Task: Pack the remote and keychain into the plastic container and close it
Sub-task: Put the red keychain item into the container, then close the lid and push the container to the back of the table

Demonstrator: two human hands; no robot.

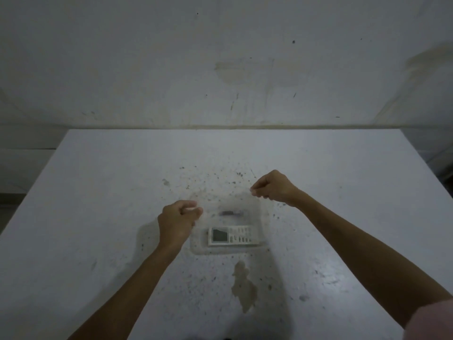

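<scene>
A clear plastic container [215,251] sits in the middle of the white table. Inside it lies a white remote [232,235] with a grey screen, lengthwise left to right. Behind the remote is a small dark keychain [230,213], blurred through plastic. A see-through lid [228,200] hovers tilted over the container. My left hand [176,222] pinches its near left corner. My right hand [274,187] pinches its far right corner. The lid's edges are faint and hard to trace.
The table [98,192] is speckled with dark spots, and a brownish stain [242,285] lies just in front of the container. A stained white wall [220,69] rises behind the table's far edge. The floor drops away past the left and right edges.
</scene>
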